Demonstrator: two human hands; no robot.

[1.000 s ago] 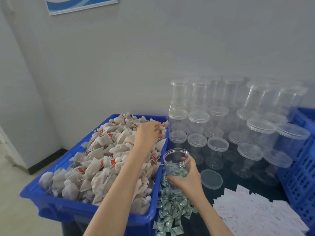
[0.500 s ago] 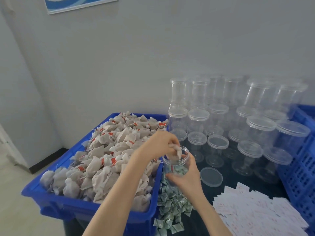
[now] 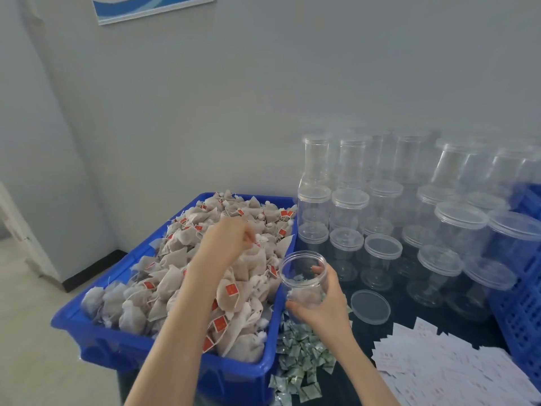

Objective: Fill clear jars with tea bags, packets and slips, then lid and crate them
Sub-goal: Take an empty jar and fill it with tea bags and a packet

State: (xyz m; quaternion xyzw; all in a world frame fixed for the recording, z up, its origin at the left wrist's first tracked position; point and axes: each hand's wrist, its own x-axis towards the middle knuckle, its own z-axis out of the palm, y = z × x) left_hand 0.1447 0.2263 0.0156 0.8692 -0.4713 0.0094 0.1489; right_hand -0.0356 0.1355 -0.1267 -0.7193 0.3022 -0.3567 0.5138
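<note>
The left hand, half a second ago over the jar mouth dropping a bag, is back on the heap of soft, pale paper tea bags with red tags in the blue plastic tub at the desk's left edge, fingers curled among them though I cannot tell if they pinch one; so filling has only begun. The right hand grips the open clear round plastic jar just beside the tub's right rim, above crinkly green foil packets, with its flat lid and white paper slips rightward
</note>
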